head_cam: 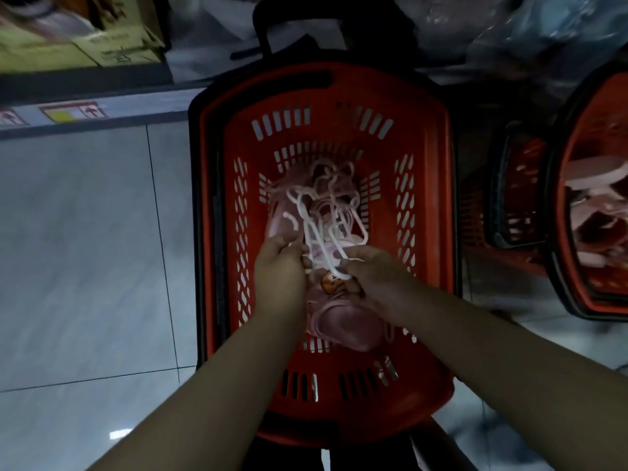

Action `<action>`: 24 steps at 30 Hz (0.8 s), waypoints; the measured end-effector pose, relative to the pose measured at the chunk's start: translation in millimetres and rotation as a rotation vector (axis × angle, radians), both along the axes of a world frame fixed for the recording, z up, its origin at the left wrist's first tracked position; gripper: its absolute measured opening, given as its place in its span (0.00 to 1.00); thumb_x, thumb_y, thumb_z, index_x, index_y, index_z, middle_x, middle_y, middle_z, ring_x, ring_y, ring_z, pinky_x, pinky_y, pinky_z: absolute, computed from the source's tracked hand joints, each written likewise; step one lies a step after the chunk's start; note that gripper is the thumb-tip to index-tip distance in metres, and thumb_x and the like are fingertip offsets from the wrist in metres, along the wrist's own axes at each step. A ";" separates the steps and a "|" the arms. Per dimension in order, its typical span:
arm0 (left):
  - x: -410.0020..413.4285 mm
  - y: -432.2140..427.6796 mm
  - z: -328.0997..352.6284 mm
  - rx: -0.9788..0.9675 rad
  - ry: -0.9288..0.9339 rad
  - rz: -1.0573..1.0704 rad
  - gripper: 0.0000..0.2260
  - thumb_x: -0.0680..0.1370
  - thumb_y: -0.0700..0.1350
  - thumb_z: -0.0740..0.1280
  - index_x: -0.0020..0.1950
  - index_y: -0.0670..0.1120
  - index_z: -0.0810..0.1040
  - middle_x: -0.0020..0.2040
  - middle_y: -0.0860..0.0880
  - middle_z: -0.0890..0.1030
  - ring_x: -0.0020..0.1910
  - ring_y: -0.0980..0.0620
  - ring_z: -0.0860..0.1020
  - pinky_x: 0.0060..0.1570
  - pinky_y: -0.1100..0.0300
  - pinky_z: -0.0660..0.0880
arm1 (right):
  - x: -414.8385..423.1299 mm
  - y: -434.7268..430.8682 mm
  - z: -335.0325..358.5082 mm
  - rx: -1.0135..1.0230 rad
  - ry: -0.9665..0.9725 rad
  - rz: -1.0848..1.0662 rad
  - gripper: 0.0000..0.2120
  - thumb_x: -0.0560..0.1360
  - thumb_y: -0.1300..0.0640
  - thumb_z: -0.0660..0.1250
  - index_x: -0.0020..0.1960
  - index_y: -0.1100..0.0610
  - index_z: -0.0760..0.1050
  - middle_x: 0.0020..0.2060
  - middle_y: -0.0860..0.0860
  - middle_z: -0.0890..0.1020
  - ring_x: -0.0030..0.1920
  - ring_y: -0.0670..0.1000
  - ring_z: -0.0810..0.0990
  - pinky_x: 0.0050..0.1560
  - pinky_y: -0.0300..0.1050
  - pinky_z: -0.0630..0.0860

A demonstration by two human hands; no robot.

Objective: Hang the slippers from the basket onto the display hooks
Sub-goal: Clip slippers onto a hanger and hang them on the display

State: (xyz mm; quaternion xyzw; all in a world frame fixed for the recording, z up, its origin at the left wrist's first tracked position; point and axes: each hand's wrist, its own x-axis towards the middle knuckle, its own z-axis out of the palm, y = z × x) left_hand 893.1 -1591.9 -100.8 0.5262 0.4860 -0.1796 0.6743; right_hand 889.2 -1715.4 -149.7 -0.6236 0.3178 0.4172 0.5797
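Inside the red basket [430, 232], we work both hands into a knot of white plastic hangers [316, 212] tangled over pink slippers [343, 321]. Our left hand [280, 266] curls its fingers round the hangers at the basket's middle, apparently to steady the bundle. Our right hand [373, 280], just beside it, pinches a single hanger loop between thumb and fingers, likely to tease one pair free. The slippers lie on the basket's bottom, none lifted out yet; the display hooks are out of view. To the basket's right stands a second basket [567, 198] holding more pink footwear; tiled floor [85, 232] spreads to its left.
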 end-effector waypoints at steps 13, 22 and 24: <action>-24.9 21.4 -18.5 -0.179 0.207 -0.009 0.09 0.79 0.50 0.64 0.48 0.46 0.79 0.30 0.51 0.83 0.28 0.55 0.81 0.27 0.61 0.76 | -36.6 -25.1 1.3 -0.188 -0.355 0.477 0.21 0.74 0.46 0.58 0.54 0.60 0.80 0.50 0.51 0.82 0.45 0.40 0.76 0.41 0.22 0.65; -3.6 35.2 -30.4 -0.311 0.119 0.057 0.24 0.82 0.58 0.50 0.56 0.44 0.79 0.54 0.47 0.82 0.46 0.53 0.80 0.44 0.55 0.77 | -19.6 -32.0 -6.5 -0.204 -0.372 0.276 0.14 0.77 0.72 0.55 0.51 0.62 0.77 0.41 0.55 0.78 0.36 0.43 0.77 0.33 0.25 0.69; -0.3 39.0 -29.2 -0.242 0.087 -0.027 0.17 0.82 0.52 0.54 0.53 0.47 0.80 0.49 0.49 0.83 0.41 0.55 0.81 0.41 0.58 0.78 | -16.8 -32.7 -5.9 -0.206 -0.381 0.247 0.14 0.77 0.72 0.55 0.50 0.59 0.76 0.40 0.54 0.78 0.34 0.40 0.77 0.34 0.27 0.71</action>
